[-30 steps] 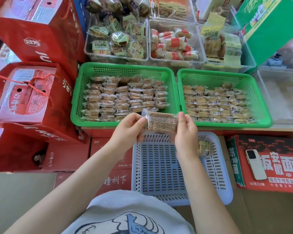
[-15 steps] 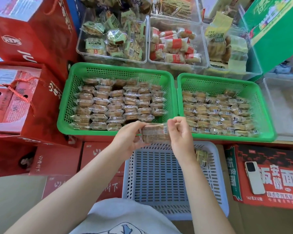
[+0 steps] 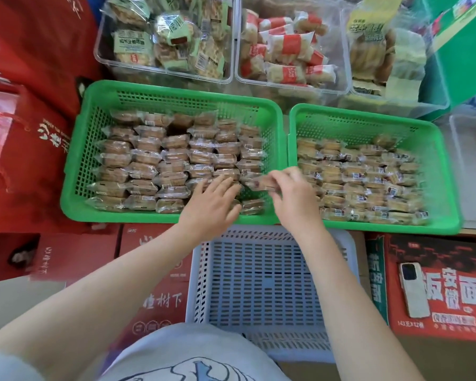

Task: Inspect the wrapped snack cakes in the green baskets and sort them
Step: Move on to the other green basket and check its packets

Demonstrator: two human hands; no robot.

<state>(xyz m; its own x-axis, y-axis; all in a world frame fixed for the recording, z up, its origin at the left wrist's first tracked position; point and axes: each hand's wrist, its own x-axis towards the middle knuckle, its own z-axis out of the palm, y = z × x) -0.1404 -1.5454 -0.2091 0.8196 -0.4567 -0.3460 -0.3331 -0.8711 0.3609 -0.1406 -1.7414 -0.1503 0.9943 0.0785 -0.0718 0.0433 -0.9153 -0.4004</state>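
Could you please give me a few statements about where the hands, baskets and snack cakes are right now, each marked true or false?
1. The right hand pinches a wrapped snack cake over the left green basket. True.
2. The left hand grips a cake lifted clear of the basket. False: its fingers lie spread on the cakes in the left green basket.
3. The right green basket is empty. False: rows of wrapped cakes fill most of it.
4. A phone lies on the red carton at the right. True.
5. The blue-grey basket lies nearer the person than both green ones. True.
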